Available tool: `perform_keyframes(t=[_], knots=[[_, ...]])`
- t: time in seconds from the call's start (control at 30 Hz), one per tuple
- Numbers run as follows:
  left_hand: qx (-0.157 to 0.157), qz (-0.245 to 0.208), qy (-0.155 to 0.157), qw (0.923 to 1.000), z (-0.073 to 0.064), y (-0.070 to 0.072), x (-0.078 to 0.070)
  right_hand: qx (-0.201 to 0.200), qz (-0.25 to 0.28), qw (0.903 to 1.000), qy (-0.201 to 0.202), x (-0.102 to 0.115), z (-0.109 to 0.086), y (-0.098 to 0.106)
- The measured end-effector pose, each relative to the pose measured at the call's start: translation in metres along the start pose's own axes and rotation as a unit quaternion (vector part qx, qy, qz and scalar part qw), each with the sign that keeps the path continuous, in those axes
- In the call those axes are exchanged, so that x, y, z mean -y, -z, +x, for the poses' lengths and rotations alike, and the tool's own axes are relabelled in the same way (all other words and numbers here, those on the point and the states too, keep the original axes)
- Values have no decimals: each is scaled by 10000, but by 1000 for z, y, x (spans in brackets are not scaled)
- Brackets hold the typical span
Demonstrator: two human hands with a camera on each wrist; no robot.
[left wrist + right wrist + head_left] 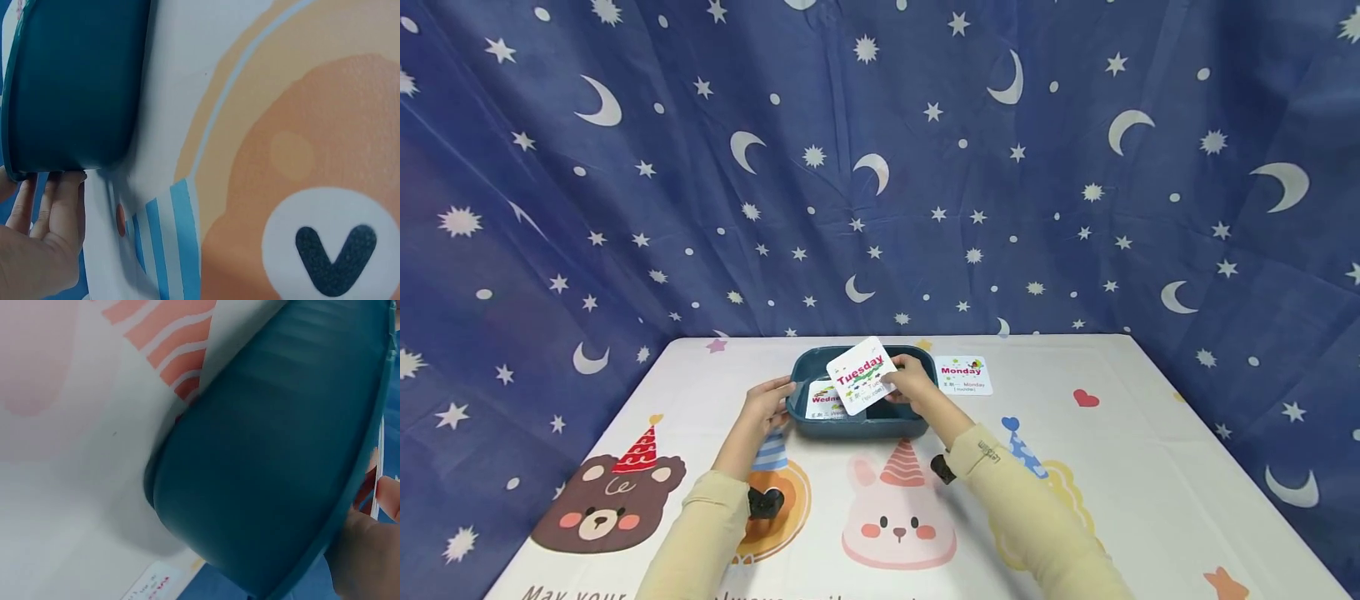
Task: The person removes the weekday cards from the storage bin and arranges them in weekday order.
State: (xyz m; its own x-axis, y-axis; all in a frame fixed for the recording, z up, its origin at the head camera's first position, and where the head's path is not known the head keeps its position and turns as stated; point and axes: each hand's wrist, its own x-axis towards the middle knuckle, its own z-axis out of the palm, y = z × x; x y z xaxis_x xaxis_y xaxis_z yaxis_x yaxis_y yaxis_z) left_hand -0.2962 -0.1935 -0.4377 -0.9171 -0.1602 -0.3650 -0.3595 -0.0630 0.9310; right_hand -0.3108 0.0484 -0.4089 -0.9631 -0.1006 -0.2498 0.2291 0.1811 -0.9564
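A dark teal plastic bin (857,429) stands near the table's far edge. My left hand (767,402) grips its left end, the thumb at the rim and the fingers against the outer wall in the left wrist view. Over the bin, my right hand (912,382) pinches a white "Tuesday" card (859,375) by its right edge, tilted with its printed face up. Inside lies a "Wednesday" card (822,402), partly covered by the raised one. In the right wrist view the bin wall (269,437) hides much of the right hand (365,556).
A "Monday" card (964,376) lies face up on the table just right of the bin. The white tablecloth (1150,467) bears printed cartoon animals. Behind the table hangs a blue curtain (820,250) with moons and stars.
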Motion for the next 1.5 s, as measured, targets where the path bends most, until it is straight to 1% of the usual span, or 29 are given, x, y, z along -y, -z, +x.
perform_keyframes(t=[0.1,0.33,0.5,0.63,0.77,0.9,1.0,1.2,1.4,1.5], knots=[[19,29,-32,10000,1,0,0,-13,194,9998,74,1,-4,4],[78,-29,-70,9999,1,-1,-1,218,478,9985,136,7,-22,12],[65,3,-38,10000,0,0,0,523,642,9963,225,9,-38,19],[73,51,-23,10000,1,2,1,711,663,9949,277,9,-48,27],[85,76,-21,9999,1,3,2,738,392,9959,333,8,-56,36],[83,48,-40,9999,1,3,2,835,58,9951,530,4,-65,47],[76,43,-44,10000,2,3,1,888,-44,9940,635,1,-71,55],[40,149,-22,9999,1,2,1,954,-7,9928,724,-5,-86,73],[30,159,-5,9999,2,1,2,901,-255,9930,718,-10,-107,89],[14,162,17,9999,3,1,2,914,-372,9924,729,-14,-114,98]])
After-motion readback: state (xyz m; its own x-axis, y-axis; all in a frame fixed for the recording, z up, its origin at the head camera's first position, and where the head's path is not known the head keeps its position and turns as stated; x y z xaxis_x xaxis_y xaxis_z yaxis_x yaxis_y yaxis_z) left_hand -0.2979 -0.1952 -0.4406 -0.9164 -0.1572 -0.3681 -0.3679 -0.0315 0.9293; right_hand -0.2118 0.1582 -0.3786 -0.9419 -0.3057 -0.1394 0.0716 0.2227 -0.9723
